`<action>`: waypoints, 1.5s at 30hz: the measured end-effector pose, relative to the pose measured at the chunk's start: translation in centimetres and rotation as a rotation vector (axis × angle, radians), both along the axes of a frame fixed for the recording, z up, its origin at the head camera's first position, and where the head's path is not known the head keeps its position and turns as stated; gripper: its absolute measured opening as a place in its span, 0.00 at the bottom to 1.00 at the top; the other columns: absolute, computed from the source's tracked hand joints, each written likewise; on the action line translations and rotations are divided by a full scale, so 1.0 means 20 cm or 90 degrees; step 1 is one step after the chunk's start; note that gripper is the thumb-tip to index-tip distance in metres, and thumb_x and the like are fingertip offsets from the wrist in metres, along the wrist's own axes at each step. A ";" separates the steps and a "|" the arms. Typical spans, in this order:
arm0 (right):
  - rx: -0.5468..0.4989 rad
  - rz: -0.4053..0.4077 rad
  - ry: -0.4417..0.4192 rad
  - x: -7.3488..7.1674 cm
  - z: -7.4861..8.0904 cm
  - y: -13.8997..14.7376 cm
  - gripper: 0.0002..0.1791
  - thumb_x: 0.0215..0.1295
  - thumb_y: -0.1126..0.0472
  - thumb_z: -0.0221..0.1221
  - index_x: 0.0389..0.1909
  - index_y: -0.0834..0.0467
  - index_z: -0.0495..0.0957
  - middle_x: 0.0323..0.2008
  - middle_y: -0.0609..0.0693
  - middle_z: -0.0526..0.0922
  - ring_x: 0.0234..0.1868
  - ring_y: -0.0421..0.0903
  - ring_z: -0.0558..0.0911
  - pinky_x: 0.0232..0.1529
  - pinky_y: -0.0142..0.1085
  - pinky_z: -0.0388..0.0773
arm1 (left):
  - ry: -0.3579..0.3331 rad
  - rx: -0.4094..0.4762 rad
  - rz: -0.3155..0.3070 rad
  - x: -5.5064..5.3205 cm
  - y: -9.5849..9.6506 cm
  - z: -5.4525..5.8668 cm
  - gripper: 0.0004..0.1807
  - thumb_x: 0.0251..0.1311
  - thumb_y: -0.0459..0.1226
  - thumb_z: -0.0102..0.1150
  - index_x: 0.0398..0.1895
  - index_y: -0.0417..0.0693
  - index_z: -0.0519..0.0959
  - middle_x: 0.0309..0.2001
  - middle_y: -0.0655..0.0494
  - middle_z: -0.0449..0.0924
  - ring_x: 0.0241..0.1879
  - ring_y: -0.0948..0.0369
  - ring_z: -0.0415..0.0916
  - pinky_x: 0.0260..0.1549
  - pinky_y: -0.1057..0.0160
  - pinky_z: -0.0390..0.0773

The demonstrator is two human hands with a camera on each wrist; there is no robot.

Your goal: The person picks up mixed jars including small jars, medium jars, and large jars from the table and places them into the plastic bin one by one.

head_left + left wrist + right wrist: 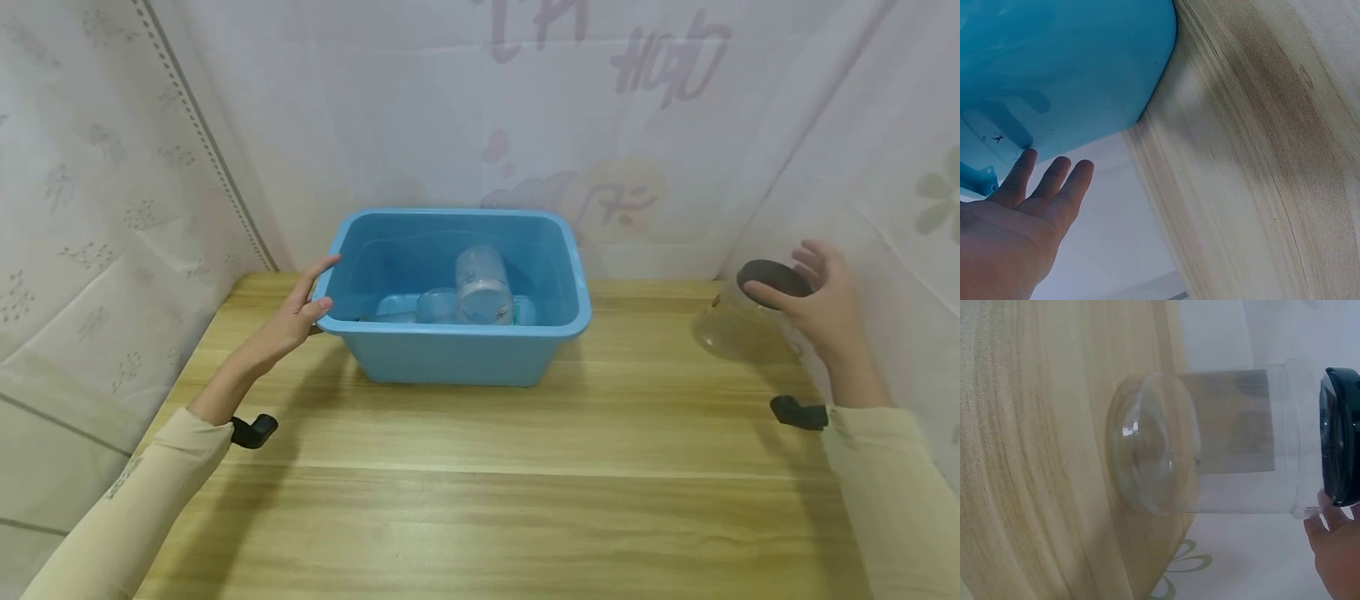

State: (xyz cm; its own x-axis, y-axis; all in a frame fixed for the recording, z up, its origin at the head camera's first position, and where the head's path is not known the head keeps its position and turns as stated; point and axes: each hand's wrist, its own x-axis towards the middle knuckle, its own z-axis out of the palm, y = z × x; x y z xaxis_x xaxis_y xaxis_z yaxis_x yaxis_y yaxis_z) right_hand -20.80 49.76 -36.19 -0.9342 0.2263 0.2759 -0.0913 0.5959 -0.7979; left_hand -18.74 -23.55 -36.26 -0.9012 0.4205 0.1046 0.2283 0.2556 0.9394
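Observation:
The left hand [288, 325] holds the left rim of a light blue plastic tub [450, 354], thumb over the edge. In the left wrist view, several fingers [1069, 187] reach along the tub's outer side [1079, 94]. At the right, the right hand [828, 304] spans the dark lid [772, 282] of a clear jar [731, 329], thumb on the near side and fingers beyond. The jar's base stands on the table in the right wrist view, where fingertips meet its neck by the lid; I cannot tell how firmly the lid sits.
Inside the tub lie clear containers, one a clear jar [482, 279] tilted on its side. The wooden table [480, 483] carries the tub and the lidded jar. Pale printed curtains [420, 108] stand behind the table and at both sides.

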 end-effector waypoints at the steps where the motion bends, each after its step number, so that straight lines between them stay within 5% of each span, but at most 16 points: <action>1: 0.005 -0.002 -0.004 0.00 -0.01 0.00 0.54 0.62 0.61 0.72 0.81 0.44 0.50 0.78 0.52 0.55 0.76 0.50 0.54 0.74 0.44 0.47 | 0.001 -0.001 0.000 0.00 0.00 0.00 0.35 0.80 0.38 0.39 0.83 0.60 0.40 0.80 0.53 0.25 0.71 0.38 0.50 0.62 0.29 0.58; 14: 0.011 -0.015 -0.009 -0.01 -0.08 0.02 0.53 0.60 0.57 0.74 0.81 0.42 0.52 0.77 0.51 0.59 0.76 0.42 0.51 0.74 0.42 0.39 | 0.006 -0.007 -0.001 0.00 0.00 0.00 0.35 0.80 0.40 0.40 0.83 0.60 0.40 0.80 0.54 0.23 0.70 0.38 0.52 0.61 0.29 0.60; 33: 0.009 -0.036 -0.054 0.01 -0.12 0.01 0.56 0.59 0.54 0.75 0.81 0.37 0.50 0.79 0.50 0.48 0.73 0.49 0.53 0.71 0.41 0.49 | -0.001 0.002 0.001 0.00 0.00 0.00 0.36 0.79 0.40 0.40 0.83 0.62 0.40 0.80 0.53 0.24 0.68 0.36 0.56 0.61 0.29 0.59; 36: -0.025 -0.032 -0.054 0.01 -0.13 0.01 0.53 0.60 0.58 0.74 0.81 0.41 0.53 0.77 0.49 0.52 0.70 0.47 0.56 0.63 0.30 0.61 | -0.004 0.003 0.000 0.00 0.00 0.00 0.36 0.79 0.41 0.40 0.83 0.61 0.40 0.80 0.53 0.24 0.68 0.36 0.56 0.61 0.29 0.59; 40: -0.055 -0.038 -0.059 0.01 -0.15 0.01 0.50 0.61 0.61 0.73 0.80 0.45 0.56 0.73 0.49 0.56 0.67 0.46 0.59 0.49 0.21 0.65 | -0.008 0.007 -0.001 0.00 0.00 -0.01 0.36 0.79 0.40 0.40 0.83 0.62 0.40 0.80 0.53 0.24 0.67 0.37 0.57 0.61 0.30 0.60; 45: -0.065 -0.048 -0.063 0.00 -0.16 0.00 0.50 0.62 0.58 0.72 0.80 0.47 0.54 0.71 0.46 0.58 0.69 0.46 0.57 0.63 0.32 0.59 | -0.005 0.000 0.001 0.00 0.00 0.00 0.35 0.80 0.39 0.39 0.83 0.61 0.40 0.80 0.51 0.26 0.67 0.37 0.58 0.61 0.30 0.60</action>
State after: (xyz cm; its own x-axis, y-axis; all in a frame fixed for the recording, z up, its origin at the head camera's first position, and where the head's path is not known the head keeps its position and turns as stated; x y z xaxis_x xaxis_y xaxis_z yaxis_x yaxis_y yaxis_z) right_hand -20.71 49.76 -39.39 -0.9347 0.3194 0.1558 0.0325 0.5133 -0.8576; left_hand -18.77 -23.49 -36.19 -0.9026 0.4192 0.0979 0.2211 0.2563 0.9410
